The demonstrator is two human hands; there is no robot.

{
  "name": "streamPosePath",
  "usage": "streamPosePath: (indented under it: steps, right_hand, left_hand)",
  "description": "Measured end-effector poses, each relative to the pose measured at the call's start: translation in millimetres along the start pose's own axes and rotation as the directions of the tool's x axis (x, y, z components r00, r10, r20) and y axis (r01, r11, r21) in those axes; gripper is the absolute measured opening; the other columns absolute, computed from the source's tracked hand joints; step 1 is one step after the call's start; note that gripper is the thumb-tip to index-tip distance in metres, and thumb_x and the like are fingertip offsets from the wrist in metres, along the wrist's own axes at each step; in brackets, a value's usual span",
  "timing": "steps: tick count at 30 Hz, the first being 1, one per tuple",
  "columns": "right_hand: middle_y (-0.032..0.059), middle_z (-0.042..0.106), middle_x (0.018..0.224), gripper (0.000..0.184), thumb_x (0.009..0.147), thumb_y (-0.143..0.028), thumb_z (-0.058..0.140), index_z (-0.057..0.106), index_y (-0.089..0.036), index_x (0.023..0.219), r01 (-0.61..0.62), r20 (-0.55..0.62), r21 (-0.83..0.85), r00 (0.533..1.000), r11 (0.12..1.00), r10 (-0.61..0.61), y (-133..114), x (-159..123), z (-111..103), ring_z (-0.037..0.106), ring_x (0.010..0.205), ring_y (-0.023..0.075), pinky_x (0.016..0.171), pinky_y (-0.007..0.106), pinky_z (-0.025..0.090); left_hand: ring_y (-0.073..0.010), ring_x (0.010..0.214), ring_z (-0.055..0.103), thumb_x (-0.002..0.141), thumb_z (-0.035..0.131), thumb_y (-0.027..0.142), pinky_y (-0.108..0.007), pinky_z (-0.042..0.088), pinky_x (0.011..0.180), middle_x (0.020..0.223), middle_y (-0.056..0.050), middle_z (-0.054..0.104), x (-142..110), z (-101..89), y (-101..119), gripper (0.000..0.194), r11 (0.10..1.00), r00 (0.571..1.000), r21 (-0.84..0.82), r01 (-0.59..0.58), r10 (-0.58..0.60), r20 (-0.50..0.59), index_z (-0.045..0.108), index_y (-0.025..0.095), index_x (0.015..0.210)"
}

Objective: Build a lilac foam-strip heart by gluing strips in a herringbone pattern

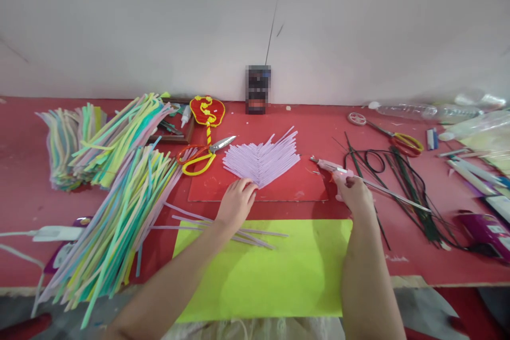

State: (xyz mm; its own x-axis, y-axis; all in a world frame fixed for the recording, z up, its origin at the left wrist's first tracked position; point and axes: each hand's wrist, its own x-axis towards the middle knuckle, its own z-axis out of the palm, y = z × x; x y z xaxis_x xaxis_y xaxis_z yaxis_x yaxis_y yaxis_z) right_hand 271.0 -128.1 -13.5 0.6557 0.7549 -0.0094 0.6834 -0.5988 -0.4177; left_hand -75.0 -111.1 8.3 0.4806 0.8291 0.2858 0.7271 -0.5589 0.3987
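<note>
A leaf-like fan of lilac pipe cleaners [261, 159] lies on a red board [305, 183], its strips slanting out from a centre line. The curled fingers of my left hand [239, 199] pinch its lower tip. My right hand [354, 194] grips a pink hot glue gun [337, 170] by the handle, nozzle pointing left towards the leaf but apart from it. A clear glue stick [394, 194] sticks out of the gun's back. Several loose lilac pipe cleaners [258, 239] lie under my left forearm, partly across a yellow-green sheet [263, 287].
Bundles of coloured pipe cleaners [115, 223] cover the left side. Scissors [203, 156] lie beside the red board, and another pair [398, 138] lies at the back right. Dark green wires [414, 196] and a black cable lie right of my hand. A dark phone-like object [258, 90] stands against the wall.
</note>
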Motion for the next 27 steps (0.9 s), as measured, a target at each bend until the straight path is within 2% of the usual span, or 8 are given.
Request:
streamPosePath:
  steps: [3,7,11,15,18,22,25,27]
  right_hand:
    - [0.0120,0.064,0.073,0.049,0.079,-0.061,0.044,0.058,-0.015,0.088,-0.015,0.009,0.015,1.000,1.000,0.015,-3.2,-1.8,1.5,0.062,0.070,0.0259,0.063,0.033,0.042]
    - [0.0193,0.063,0.087,0.050,0.082,-0.057,0.040,0.055,-0.012,0.096,-0.025,-0.116,0.067,0.993,0.997,0.033,-7.1,-3.1,2.5,0.060,0.085,0.0308,0.070,0.038,0.042]
    - [0.0176,0.063,0.089,0.052,0.081,-0.058,0.042,0.050,-0.012,0.105,-0.054,-0.213,0.209,0.972,0.976,0.099,-11.0,-6.2,-0.7,0.059,0.086,0.0312,0.073,0.040,0.042]
    - [0.0157,0.062,0.093,0.048,0.081,-0.059,0.042,0.048,-0.016,0.104,0.032,-0.314,0.302,0.947,0.953,0.068,-19.2,-10.9,-5.0,0.058,0.085,0.0287,0.073,0.039,0.041]
    - [0.0164,0.062,0.099,0.049,0.080,-0.060,0.043,0.049,-0.017,0.103,0.053,-0.314,0.319,0.948,0.946,0.053,-25.5,-12.7,-5.1,0.057,0.087,0.0284,0.075,0.039,0.041]
    - [0.0172,0.062,0.101,0.052,0.078,-0.060,0.045,0.049,-0.016,0.105,0.052,-0.256,0.320,0.966,0.946,0.033,-29.8,-13.2,-2.5,0.058,0.088,0.0284,0.076,0.039,0.041]
    - [0.0186,0.062,0.103,0.054,0.078,-0.060,0.045,0.050,-0.014,0.107,0.044,-0.232,0.324,0.972,0.945,0.035,-30.8,-13.6,-1.9,0.058,0.090,0.0287,0.076,0.039,0.042]
    - [0.0184,0.062,0.102,0.056,0.077,-0.061,0.045,0.051,-0.014,0.107,0.024,-0.218,0.327,0.975,0.945,0.051,-30.9,-13.8,-2.4,0.058,0.089,0.0285,0.076,0.039,0.042]
  left_hand:
    - [-0.0201,0.096,0.059,0.085,0.056,0.011,-0.036,0.049,0.088,0.106,-0.005,0.060,0.9,0.8,-3.1,0.019,1.000,1.000,0.011,0.002,-0.002,0.011,0.060,0.020,0.100]
    - [-0.0200,0.094,0.059,0.085,0.057,0.012,-0.036,0.048,0.087,0.103,-0.004,0.061,2.6,2.5,-5.0,0.018,1.000,1.000,0.023,0.001,-0.002,0.014,0.060,0.020,0.101]
    - [-0.0206,0.096,0.058,0.085,0.057,0.012,-0.036,0.048,0.088,0.105,-0.005,0.061,4.0,1.7,-6.6,0.026,0.999,1.000,0.041,-0.005,0.005,0.010,0.056,0.019,0.110]
    - [-0.0214,0.103,0.056,0.085,0.057,0.012,-0.038,0.046,0.094,0.113,-0.007,0.060,7.2,-6.2,-6.3,0.026,0.993,0.996,0.088,-0.083,0.081,0.023,0.058,0.018,0.110]
    - [-0.0225,0.108,0.055,0.085,0.059,0.015,-0.040,0.043,0.099,0.117,-0.007,0.059,18.8,-15.7,-7.1,0.024,0.985,0.989,0.097,-0.140,0.136,0.050,0.060,0.018,0.109]
    - [-0.0201,0.106,0.057,0.087,0.057,0.017,-0.037,0.045,0.097,0.114,-0.006,0.062,50.0,-28.1,-14.3,0.025,0.995,0.997,0.063,-0.083,0.082,0.014,0.059,0.018,0.111]
    - [-0.0212,0.101,0.059,0.084,0.060,0.016,-0.037,0.046,0.093,0.108,-0.008,0.064,68.4,-36.0,-17.5,0.023,0.988,0.991,0.133,-0.073,0.057,0.123,0.061,0.014,0.107]
    - [-0.0213,0.098,0.060,0.081,0.063,0.015,-0.036,0.047,0.089,0.103,-0.009,0.063,70.9,-39.9,-15.4,0.020,0.974,0.964,0.166,-0.156,0.114,0.241,0.063,0.013,0.101]
